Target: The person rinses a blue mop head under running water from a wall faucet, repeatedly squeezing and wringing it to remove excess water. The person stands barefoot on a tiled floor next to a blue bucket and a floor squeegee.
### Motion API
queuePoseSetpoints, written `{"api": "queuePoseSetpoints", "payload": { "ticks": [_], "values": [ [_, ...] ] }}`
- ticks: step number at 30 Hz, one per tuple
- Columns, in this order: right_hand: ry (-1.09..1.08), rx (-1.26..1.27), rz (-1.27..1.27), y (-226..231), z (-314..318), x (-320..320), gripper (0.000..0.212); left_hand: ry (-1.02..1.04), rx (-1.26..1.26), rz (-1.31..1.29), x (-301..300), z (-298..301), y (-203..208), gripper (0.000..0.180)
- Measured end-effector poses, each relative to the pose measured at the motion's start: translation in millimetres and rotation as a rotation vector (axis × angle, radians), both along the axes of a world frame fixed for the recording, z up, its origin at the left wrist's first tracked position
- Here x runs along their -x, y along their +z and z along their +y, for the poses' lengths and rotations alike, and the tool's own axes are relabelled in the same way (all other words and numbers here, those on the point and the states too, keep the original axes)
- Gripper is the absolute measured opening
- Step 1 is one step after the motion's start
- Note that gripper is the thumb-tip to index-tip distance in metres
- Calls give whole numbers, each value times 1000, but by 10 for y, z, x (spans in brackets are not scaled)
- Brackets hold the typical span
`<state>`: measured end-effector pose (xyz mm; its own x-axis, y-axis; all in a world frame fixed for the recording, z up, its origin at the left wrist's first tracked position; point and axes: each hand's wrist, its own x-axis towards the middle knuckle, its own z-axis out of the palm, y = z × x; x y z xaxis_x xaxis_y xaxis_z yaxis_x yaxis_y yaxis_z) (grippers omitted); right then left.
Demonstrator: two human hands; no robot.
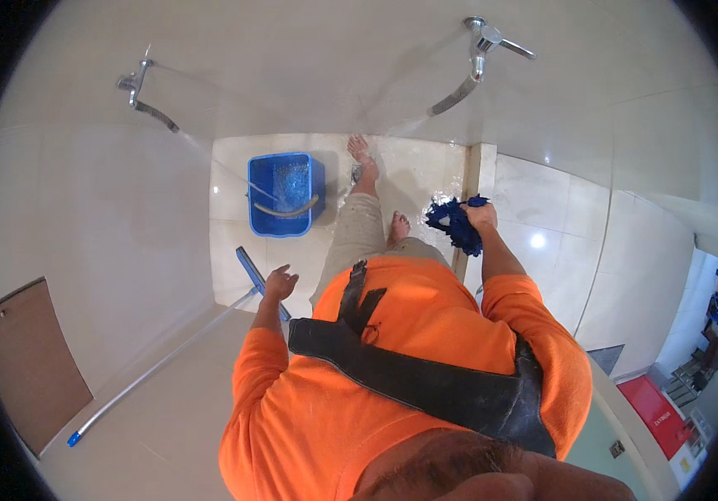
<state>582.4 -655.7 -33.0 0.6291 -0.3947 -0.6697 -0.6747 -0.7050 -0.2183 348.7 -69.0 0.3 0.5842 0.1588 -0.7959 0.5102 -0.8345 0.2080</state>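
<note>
My right hand (482, 216) is closed around a bunched, dark blue wet cloth (456, 227), which hangs beside the low tiled curb. Loose folds of it spread out below my fingers, with a small pale patch among them. My left hand (280, 283) is held out with its fingers apart and nothing in it. Close by that hand is a squeegee (249, 267) with a blue head, its long pale pole (158, 364) slanting down to the left. Part of the squeegee head is hidden behind my hand and wrist.
A blue bucket (320, 196) with a pale handle stands on the wet tiled floor, water spraying into it from the left tap (132, 83). The right tap (482, 43) also runs, near my bare foot (360, 150). A raised curb (482, 171) borders the floor.
</note>
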Motion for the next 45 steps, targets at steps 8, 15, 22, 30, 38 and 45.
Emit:
{"api": "queuePoseSetpoints", "payload": {
  "ticks": [8, 15, 22, 30, 38, 45],
  "values": [
    [83, 159, 29, 398, -185, 305, 68, 317, 260, -240, -210, -513, 100, 65],
    [87, 151, 56, 180, -370, 435, 69, -219, 93, -277, 109, -138, 70, 35],
    [18, 110, 13, 174, -169, 591, 64, -360, 31, -232, 478, 532, 0, 31],
    [108, 185, 99, 289, 181, 724, 67, 475, 282, -250, 73, 416, 512, 61],
    [182, 227, -82, 572, 539, 571, 60, 22, 56, -113, 853, 1063, -221, 47],
    [142, 239, -71, 752, 834, 382, 61, 344, 197, -158, 1012, 1513, -662, 45]
  ]
}}
